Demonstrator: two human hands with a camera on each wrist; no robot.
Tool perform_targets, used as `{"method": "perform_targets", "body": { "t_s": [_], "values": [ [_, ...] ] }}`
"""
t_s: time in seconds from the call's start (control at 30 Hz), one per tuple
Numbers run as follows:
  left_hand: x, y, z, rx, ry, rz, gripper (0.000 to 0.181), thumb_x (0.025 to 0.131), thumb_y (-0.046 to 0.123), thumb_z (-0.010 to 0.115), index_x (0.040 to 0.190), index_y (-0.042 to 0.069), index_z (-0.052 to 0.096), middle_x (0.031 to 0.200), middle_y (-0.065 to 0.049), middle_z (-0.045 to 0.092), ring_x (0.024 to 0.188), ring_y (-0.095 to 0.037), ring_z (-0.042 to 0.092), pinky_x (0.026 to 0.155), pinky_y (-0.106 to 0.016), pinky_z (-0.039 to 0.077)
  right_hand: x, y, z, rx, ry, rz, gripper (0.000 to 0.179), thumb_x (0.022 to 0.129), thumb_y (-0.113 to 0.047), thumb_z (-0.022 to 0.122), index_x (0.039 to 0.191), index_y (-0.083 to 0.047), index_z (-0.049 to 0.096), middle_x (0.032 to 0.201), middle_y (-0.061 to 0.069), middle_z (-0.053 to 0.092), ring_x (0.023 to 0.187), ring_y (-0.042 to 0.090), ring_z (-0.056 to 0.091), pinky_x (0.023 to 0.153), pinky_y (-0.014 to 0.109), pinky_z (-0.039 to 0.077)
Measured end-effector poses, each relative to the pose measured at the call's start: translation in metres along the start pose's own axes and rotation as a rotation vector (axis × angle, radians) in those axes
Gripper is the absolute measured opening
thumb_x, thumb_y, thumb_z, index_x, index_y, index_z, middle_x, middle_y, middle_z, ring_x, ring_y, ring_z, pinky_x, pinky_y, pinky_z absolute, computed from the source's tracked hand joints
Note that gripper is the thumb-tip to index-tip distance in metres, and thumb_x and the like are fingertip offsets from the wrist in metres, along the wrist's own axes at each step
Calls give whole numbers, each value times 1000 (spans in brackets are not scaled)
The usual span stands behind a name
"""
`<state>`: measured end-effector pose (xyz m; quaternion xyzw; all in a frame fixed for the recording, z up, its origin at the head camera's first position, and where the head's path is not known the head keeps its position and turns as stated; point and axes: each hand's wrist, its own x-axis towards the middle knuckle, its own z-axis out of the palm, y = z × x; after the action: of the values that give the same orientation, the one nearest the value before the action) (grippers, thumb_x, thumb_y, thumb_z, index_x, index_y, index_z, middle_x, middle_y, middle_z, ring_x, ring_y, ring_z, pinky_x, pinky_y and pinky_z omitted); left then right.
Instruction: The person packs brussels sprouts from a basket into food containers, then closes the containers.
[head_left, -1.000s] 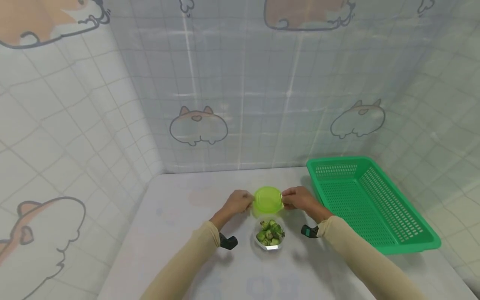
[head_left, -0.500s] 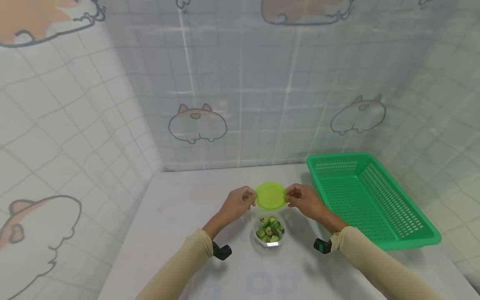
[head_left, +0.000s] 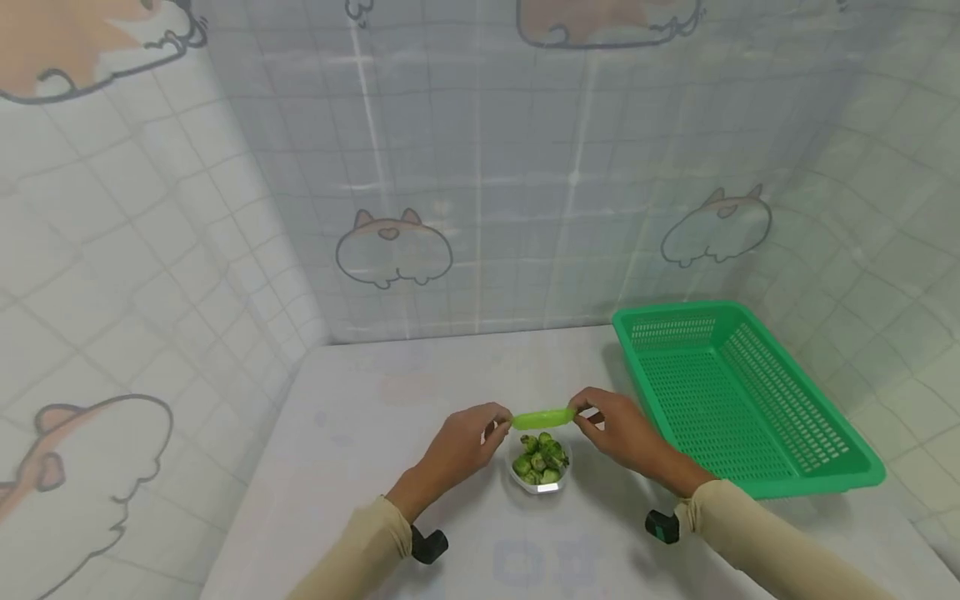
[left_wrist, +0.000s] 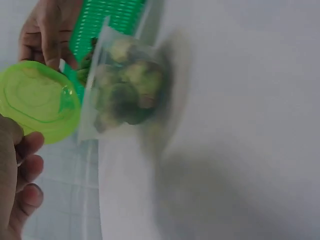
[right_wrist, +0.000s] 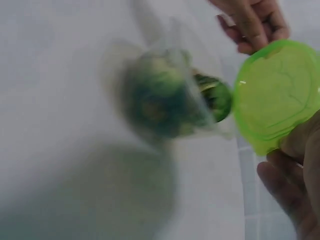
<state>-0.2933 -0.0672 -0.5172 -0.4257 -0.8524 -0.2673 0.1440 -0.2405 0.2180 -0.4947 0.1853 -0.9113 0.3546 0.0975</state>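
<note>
A translucent lime-green lid [head_left: 543, 419] is held up by its two sides, tilted nearly edge-on in the head view. My left hand [head_left: 471, 435] pinches its left edge and my right hand [head_left: 617, 423] pinches its right edge. Just below and nearer stands a clear container [head_left: 537, 488] filled with several Brussels sprouts [head_left: 542, 460]. The lid [left_wrist: 40, 102] is apart from the table in the left wrist view, by the container's rim. In the right wrist view the lid [right_wrist: 277, 95] shows its broad face, close to a sprout [right_wrist: 216, 98] that rises above the rim.
A green perforated basket [head_left: 750, 408] stands to the right on the white table [head_left: 390, 383], behind my right forearm. Tile-patterned sheets with cartoon dogs [head_left: 393, 254] enclose the table at the back and sides.
The lid has turned from showing its broad face to nearly edge-on in the head view, and has come lower towards the container. Both hands have turned with it, still pinching its edges.
</note>
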Motion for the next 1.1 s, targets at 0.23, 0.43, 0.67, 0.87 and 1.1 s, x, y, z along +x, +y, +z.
{"method": "perform_targets", "body": {
  "t_s": [0.23,0.43,0.67,0.87,1.1],
  "values": [
    [-15,-1,4,209,54,278,8,97,17,67,105,19,67,116,4,64,94,-6,65,73,-20,55,-14,4,6,-302,-46,-355,29,83,4,78,101,-16,65,111,-3,66,104,12,66,80,26,56],
    [-28,0,14,217,4,288,11,95,15,65,105,21,65,124,5,65,94,-7,63,69,-19,54,-27,2,12,-392,-40,-432,28,81,2,75,103,-15,66,120,2,65,110,17,64,81,29,57],
    [-38,8,25,81,-28,126,13,99,31,60,107,22,63,132,6,59,107,-8,57,74,-25,54,-35,1,15,-363,-13,-359,17,91,-23,75,105,-18,68,129,4,63,118,19,61,88,37,56],
    [-35,17,33,72,-21,48,32,99,52,57,107,21,58,141,5,53,117,-9,53,86,-28,54,-36,3,16,-338,-15,-294,37,87,-38,80,115,-17,66,135,5,60,122,18,59,91,37,55],
    [-35,18,32,123,5,81,46,94,48,65,127,16,63,141,3,53,116,-14,57,90,-31,54,-36,4,21,-333,-7,-296,49,85,-38,81,123,-12,68,137,6,61,120,19,62,88,37,56]
  ]
}}
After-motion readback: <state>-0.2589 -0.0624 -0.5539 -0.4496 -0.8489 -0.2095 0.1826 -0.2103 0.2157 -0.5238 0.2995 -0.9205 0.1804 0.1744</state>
